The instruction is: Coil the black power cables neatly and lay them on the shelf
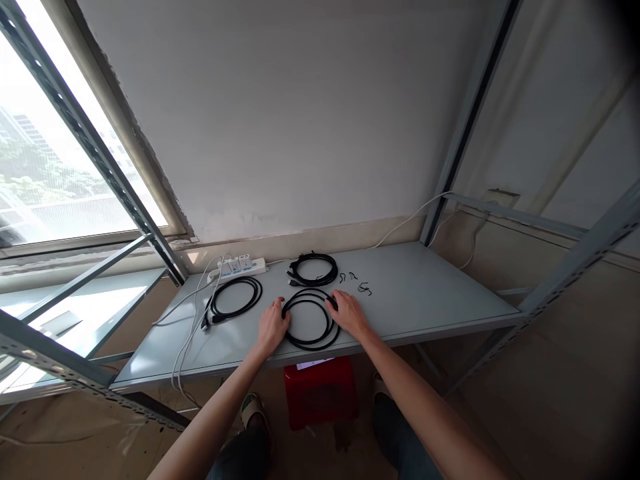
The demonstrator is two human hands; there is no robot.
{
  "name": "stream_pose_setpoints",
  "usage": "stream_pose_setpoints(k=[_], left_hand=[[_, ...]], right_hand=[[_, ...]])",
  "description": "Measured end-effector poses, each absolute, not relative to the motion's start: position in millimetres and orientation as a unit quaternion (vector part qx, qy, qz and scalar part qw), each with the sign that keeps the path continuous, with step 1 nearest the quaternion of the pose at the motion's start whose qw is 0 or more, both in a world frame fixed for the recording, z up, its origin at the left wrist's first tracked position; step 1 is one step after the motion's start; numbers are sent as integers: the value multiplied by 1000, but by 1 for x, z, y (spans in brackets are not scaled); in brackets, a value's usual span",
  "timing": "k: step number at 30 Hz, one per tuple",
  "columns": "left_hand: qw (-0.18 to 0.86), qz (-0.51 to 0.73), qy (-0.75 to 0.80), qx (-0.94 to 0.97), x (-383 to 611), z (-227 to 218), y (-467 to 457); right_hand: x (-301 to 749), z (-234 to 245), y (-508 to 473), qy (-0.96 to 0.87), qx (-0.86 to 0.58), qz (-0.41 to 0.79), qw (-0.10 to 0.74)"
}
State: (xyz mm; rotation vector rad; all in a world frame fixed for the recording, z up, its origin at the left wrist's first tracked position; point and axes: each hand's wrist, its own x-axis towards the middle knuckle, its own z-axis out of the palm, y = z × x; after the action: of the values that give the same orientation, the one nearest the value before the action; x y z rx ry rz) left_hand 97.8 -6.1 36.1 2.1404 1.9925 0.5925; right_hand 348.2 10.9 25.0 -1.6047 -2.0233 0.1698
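Observation:
A loosely coiled black cable (306, 344) lies on the grey shelf top (400, 293) near its front edge. My left hand (273, 325) grips the left side of this coil, fingers curled around it. On the opposite side, my right hand (349, 312) has its fingers closed on the cable. Behind it sits another black cable coil (327, 272), more tightly bundled. A third black cable coil (257, 298) rests to the left, its connector end towards the front. Several short black twist ties (365, 289) are scattered right of the rear coil.
A white power strip (257, 267) with plugged-in adapters stands at the back left, and white cords (187, 343) run over the front edge. Metal uprights (463, 133) frame the shelf. Below is a red stool (321, 393). A window (60, 147) is on the left.

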Motion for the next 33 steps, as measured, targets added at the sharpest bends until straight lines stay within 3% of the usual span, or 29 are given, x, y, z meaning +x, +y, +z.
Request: stream_pose_setpoints(k=[5, 8, 11, 13, 23, 29, 33], left_hand=[[127, 344, 610, 703, 111, 30, 3], [215, 448, 541, 678, 113, 25, 7], [309, 505, 486, 643, 112, 24, 10], [313, 519, 473, 639, 113, 25, 9], [247, 482, 552, 634, 138, 29, 6], [143, 298, 620, 712, 115, 37, 6], [77, 243, 611, 750, 94, 41, 6]], right_hand=[[349, 21, 13, -748, -598, 69, 281], [349, 21, 13, -748, -600, 67, 276], [349, 26, 11, -745, -601, 80, 278], [349, 29, 9, -743, -602, 93, 277], [352, 24, 13, -733, -610, 102, 283], [352, 20, 17, -726, -613, 91, 298], [350, 18, 18, -739, -607, 61, 286]])
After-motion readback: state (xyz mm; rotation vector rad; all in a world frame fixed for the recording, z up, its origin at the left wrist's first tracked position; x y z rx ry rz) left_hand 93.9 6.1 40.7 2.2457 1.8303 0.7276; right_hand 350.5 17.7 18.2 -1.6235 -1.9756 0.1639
